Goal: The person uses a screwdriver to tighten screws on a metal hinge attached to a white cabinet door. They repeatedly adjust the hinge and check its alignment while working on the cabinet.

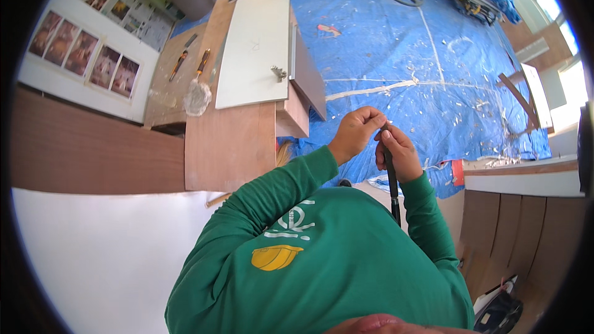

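Observation:
In front of my chest, my right hand (pixel 401 153) is closed around a long, slim black rod-like handle (pixel 391 179). It slants down past the hand toward my body, and its lower part narrows near my shirt. Close against its top end, my left hand (pixel 359 128) is closed in a pinch, thumb and fingertips together. Whatever lies in that pinch is too small and hidden to make out. To the left, a white cabinet door panel (pixel 252 52) lies flat on a wooden workbench, with metal hinges (pixel 278 73) fixed along its right edge.
Two orange-and-black screwdrivers (pixel 179 65) and a crumpled clear plastic bag (pixel 197 98) lie left of the panel. A wooden cabinet side (pixel 230 148) stands nearest me. Blue sheeting (pixel 371 37) with debris covers the floor. Brown cabinet fronts (pixel 513 229) are at the right.

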Demonstrator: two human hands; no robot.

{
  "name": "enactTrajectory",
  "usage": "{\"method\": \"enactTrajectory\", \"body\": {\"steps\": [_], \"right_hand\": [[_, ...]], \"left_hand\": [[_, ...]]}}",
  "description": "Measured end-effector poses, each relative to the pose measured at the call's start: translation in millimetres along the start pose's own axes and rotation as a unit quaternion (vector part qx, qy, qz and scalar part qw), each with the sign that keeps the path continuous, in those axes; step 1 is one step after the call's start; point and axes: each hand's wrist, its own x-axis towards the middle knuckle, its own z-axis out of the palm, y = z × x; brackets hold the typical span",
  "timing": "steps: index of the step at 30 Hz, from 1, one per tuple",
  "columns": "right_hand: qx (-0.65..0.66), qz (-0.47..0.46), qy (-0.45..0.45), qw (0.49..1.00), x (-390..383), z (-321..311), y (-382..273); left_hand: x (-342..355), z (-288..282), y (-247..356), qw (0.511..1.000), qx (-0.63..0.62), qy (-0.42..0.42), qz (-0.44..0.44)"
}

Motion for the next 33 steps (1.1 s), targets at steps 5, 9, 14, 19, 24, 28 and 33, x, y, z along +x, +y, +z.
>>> {"method": "enactTrajectory", "body": {"steps": [5,9,14,19,24,28,33], "right_hand": [[-0.045,0.009,0.004,0.999,15.7,-0.4,25.2],[-0.082,0.015,0.039,0.996,35.2,7.7,31.3],[-0.126,0.061,0.042,0.989,61.8,10.3,53.3],[-0.128,0.125,0.062,0.982,91.8,23.7,95.1],[-0.185,0.116,0.075,0.973,153.0,63.3,102.2],[-0.226,0.082,0.064,0.968,223.8,106.7,112.9],[-0.264,0.067,0.043,0.961,307.9,148.5,121.8]], "left_hand": [[-11.2,-30.8,-35.2,0.995,0.084,-0.038,-0.040],[-33.0,-102.0,-96.1,0.922,0.382,-0.015,0.051],[-35.8,-220.1,-121.9,0.905,0.410,0.115,-0.005],[21.2,-333.4,-102.3,0.895,0.325,0.305,0.036],[140.5,-413.4,-73.9,0.832,0.398,0.384,0.035],[250.6,-478.0,-94.3,0.893,0.157,0.393,0.154],[325.8,-491.9,-116.9,0.863,0.100,0.418,0.267]]}}
